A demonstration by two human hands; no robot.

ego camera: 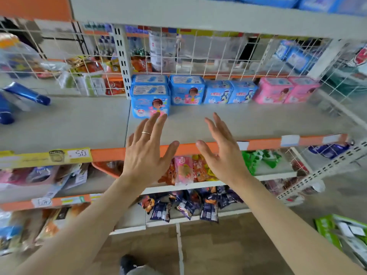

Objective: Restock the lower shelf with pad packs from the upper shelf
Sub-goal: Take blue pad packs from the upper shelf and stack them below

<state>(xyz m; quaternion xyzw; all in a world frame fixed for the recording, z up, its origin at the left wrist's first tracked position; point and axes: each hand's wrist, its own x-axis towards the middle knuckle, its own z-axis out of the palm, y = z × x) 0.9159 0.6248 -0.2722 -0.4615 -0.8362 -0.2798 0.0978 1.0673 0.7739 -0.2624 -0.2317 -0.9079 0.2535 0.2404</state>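
I see left hand and right hand spread wide and empty over the orange shelf edge, front blue pad pack at left fingertips, contact unclear, pink pad packs back right.

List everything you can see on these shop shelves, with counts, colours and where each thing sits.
Blue pad packs: five, blue, back of the middle shelf, one forward of the rest.
Pink pad packs: two, pink, right of the blue ones.
Top packs: several, blue, top shelf, cut off by the frame.
Tubes: at least two, dark blue, lying on the left shelf.
Snack packets: many, orange and pink, shelf below.
Green packets: a few, green, same shelf, right.
Dark packets: many, dark blue, next shelf down.
Price rail: one, orange, middle shelf's front edge.
Left hand: open, ringed, fingertips near the front blue pack.
Right hand: open, holding nothing.
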